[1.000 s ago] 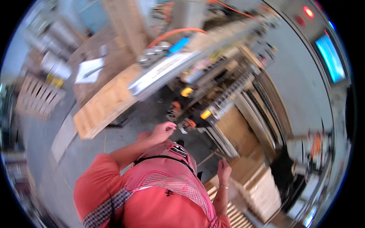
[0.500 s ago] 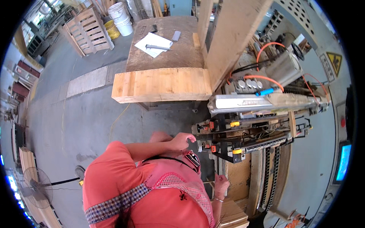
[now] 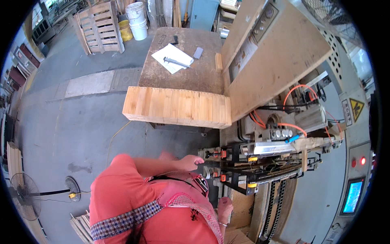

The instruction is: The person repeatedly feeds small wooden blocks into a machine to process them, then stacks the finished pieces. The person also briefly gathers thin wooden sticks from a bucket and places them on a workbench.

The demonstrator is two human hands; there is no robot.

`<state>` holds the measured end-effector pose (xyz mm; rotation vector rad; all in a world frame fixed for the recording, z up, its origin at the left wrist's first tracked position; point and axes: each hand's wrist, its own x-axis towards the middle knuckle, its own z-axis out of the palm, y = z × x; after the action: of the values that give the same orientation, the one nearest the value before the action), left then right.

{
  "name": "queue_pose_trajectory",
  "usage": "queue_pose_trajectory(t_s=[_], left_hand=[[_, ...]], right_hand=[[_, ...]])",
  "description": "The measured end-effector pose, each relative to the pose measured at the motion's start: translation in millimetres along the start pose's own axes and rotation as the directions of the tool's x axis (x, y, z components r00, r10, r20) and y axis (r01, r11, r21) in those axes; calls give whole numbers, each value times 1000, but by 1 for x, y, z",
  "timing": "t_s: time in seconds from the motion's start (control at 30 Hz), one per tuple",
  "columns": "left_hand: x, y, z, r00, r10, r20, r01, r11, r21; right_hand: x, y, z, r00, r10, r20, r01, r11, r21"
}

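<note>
My left hand (image 3: 190,162) is in front of my waist, close to the left end of a machine's clamp rails (image 3: 219,154). Its fingers are curled together, and whatever they hold, if anything, is hidden. Lower down, beside my apron, my right hand (image 3: 224,206) hangs near the machine's wooden bed (image 3: 242,206); blur hides how its fingers lie. Orange-and-black clamps (image 3: 222,177) with yellow parts sit on the rails, just right of my left hand. A long row of light wooden blocks (image 3: 176,106) stands on the near edge of a brown table (image 3: 185,79).
On the table lie white paper (image 3: 168,53), a caliper (image 3: 175,62) and a grey block (image 3: 198,53). A tall board (image 3: 280,61) rises at its right. The machine carries orange hoses (image 3: 296,124) and a lit control screen (image 3: 352,197). A fan (image 3: 25,196) stands at left.
The whole view has shifted, so the table, block row and machine sit lower. My right hand has drawn back toward my body. My left hand stays by the rail ends.
</note>
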<state>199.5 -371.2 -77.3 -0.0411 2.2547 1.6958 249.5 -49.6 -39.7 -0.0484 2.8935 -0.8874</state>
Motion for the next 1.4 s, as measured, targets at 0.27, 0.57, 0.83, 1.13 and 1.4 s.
queue_pose_trajectory(t_s=[0.27,0.57,0.83,1.13,1.4], left_hand=[[-16,-19,-35,995,84,53,-90,989,115],[-161,-40,-141,497,-500,709,-194,732,653],[-242,37,-74,671,-331,664,75,921,383],[-324,30,-5,630,-627,458,295,739,606],[-363,24,1,695,-624,358,366,735,571]], right_hand=[[-12,-3,19,981,-194,31,196,971,-138],[-8,-19,13,887,-198,418,258,962,-91],[6,-20,23,827,-296,477,352,936,-30],[-1,-17,24,711,-398,579,437,896,80],[-26,-47,39,600,-391,698,442,889,117]])
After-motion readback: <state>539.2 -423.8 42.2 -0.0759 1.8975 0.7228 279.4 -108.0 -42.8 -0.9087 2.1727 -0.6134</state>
